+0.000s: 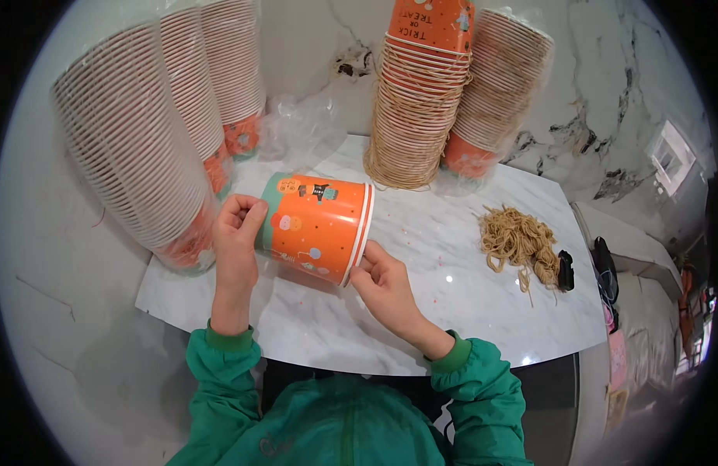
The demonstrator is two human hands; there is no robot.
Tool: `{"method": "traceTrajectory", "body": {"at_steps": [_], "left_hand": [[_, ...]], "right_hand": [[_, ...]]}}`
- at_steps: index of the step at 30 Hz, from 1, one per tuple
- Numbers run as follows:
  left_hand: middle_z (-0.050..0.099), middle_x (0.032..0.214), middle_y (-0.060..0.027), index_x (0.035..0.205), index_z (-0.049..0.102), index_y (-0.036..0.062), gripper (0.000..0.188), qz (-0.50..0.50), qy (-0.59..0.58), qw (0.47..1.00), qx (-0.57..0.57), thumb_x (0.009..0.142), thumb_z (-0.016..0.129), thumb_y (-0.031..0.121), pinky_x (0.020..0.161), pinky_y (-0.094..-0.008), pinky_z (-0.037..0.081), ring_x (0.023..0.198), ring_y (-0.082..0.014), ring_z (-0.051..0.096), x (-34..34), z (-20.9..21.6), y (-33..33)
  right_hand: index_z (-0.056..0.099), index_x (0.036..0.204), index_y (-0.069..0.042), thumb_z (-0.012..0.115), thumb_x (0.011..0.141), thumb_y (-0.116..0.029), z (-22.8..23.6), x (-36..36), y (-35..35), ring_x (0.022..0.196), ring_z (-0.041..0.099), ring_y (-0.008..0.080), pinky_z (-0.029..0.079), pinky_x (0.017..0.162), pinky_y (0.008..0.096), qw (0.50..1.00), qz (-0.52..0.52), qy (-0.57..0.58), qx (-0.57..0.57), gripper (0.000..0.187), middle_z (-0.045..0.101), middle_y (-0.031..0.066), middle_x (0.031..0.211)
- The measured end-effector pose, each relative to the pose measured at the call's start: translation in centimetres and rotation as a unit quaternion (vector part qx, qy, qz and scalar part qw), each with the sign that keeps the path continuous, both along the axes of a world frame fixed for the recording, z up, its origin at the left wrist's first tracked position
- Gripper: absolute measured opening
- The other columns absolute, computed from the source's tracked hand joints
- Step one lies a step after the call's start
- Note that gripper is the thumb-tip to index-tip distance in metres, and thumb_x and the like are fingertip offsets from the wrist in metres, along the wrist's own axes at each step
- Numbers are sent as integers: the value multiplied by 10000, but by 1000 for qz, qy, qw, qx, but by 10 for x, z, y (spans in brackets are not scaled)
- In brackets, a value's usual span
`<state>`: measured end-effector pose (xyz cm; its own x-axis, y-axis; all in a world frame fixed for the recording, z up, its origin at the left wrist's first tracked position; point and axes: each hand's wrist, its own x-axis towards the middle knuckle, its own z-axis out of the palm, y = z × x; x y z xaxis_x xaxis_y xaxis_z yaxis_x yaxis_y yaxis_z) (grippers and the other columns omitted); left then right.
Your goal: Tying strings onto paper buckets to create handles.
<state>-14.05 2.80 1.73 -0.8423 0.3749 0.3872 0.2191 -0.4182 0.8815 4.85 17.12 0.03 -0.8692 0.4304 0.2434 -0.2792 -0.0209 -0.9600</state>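
An orange paper bucket (318, 233) with a green base band and small Halloween pictures lies sideways above the table, its white rim toward the right. Two rims show close together, so a second bucket seems nested with it. My left hand (236, 237) pinches the green base end between thumb and fingers. At the rim end, my right hand (388, 289) is closed on the lower edge, thumb in front. The inside of the bucket is hidden from view.
Plastic-wrapped bucket stacks (134, 147) stand at the left. Behind, an upside-down stack strung with twine (413, 116) adjoins another wrapped stack (499, 85). Crumpled clear plastic (301, 128) lies between. A tan twine heap (518, 241) and a small black object (566, 270) sit right on the marbled table (444, 326).
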Motion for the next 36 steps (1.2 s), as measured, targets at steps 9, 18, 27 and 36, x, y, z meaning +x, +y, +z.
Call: {"method": "traceTrajectory", "body": {"at_steps": [9,18,27,36], "left_hand": [[621,931,31,971,641,27,71,12,-35,998,41,1003,671,83,819,-209,428,876,-46,537,5,-11,-7],[648,941,10,986,648,10,90,8,-77,992,99,1022,654,92,820,-229,473,860,-59,576,3,-7,-13],[665,969,-5,1001,649,29,87,33,-121,979,160,1025,646,112,835,-248,495,892,-78,611,-18,-3,-55],[696,1303,-189,1345,608,-66,356,-158,-305,897,277,1018,593,72,1022,-406,583,1162,-281,699,-16,-40,-74]], "right_hand": [[575,1074,32,607,915,-1,2,-2,1,686,658,75,540,639,272,984,-99,-14,149,166,716,97,743],[578,1010,37,617,898,26,4,7,27,692,618,44,513,620,240,982,-145,-2,125,119,698,60,723],[629,1069,17,586,923,-3,11,55,100,765,752,177,628,716,305,976,-207,-34,-54,153,755,108,883],[624,1152,35,556,986,-83,8,8,100,874,758,209,662,755,349,977,-79,-35,-193,215,736,130,1040]]}}
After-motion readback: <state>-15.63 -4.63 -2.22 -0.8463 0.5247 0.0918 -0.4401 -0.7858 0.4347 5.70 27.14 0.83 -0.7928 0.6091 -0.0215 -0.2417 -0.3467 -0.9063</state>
